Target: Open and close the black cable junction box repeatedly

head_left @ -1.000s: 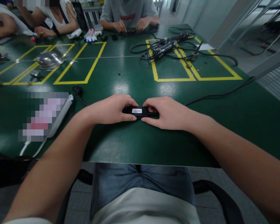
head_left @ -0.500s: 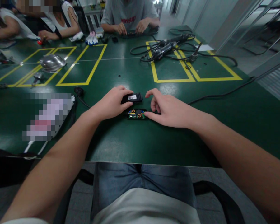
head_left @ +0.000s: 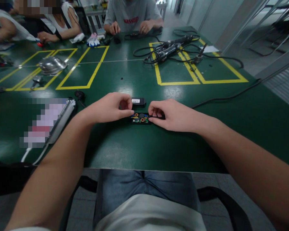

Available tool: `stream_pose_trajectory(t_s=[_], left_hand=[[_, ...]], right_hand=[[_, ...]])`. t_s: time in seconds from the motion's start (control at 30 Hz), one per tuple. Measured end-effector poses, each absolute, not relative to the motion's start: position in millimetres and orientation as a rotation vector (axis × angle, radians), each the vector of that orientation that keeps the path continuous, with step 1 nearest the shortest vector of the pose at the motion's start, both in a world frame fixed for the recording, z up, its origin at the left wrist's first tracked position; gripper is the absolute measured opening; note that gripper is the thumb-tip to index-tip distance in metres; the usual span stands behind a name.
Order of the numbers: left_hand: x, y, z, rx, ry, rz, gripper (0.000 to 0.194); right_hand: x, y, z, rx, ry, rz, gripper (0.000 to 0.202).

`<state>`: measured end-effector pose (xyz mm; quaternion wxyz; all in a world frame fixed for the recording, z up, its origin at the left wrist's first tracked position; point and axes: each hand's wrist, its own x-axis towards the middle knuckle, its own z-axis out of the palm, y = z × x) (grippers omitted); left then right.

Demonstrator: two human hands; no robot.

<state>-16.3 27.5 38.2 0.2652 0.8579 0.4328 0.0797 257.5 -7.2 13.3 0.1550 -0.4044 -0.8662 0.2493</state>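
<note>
On the green table before me lies an open black case half (head_left: 140,122) with a circuit board (head_left: 141,118) inside, showing copper-ringed coils and wires. The thumb and fingertips of my left hand (head_left: 112,107) close at its left end; the exact grip there is partly hidden. With thumb and index finger, my right hand (head_left: 170,113) pinches the right end, where a black cable comes out under the fingers. Just behind the case lies the black cover (head_left: 140,102) with a white label, beside my left fingers and apart from the board.
A power strip (head_left: 62,122) lies at left, a black plug (head_left: 80,95) near it. Farther back are a metal bowl-like part (head_left: 52,65), corded black tools (head_left: 170,51) and yellow tape frames (head_left: 179,83). Other people sit across the table. A cable (head_left: 226,98) runs right.
My left hand has let go of the black cover and moved to the case's left end. My right fingers have closed on its right end. Across the table, a person's hand has moved left.
</note>
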Motion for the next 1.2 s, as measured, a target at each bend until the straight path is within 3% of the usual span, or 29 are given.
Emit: stream_pose_trajectory(t_s=[0.1,0.57,0.83,1.2], left_hand=[[-17,26,40,2.255,1.096,0.060,0.022],[-17,26,44,2.198,1.055,-0.035,0.027],[-23,27,49,2.143,1.020,-0.018,0.015],[-28,35,40,2.191,0.998,0.042,0.019]], right_hand=[[257,-8,14,-1.185,-2.492,0.692,0.008],[257,-6,11,-1.139,-2.465,0.676,0.006],[264,-4,12,-1.107,-2.428,0.784,0.001],[265,0,14,-1.195,-2.400,0.845,0.008]])
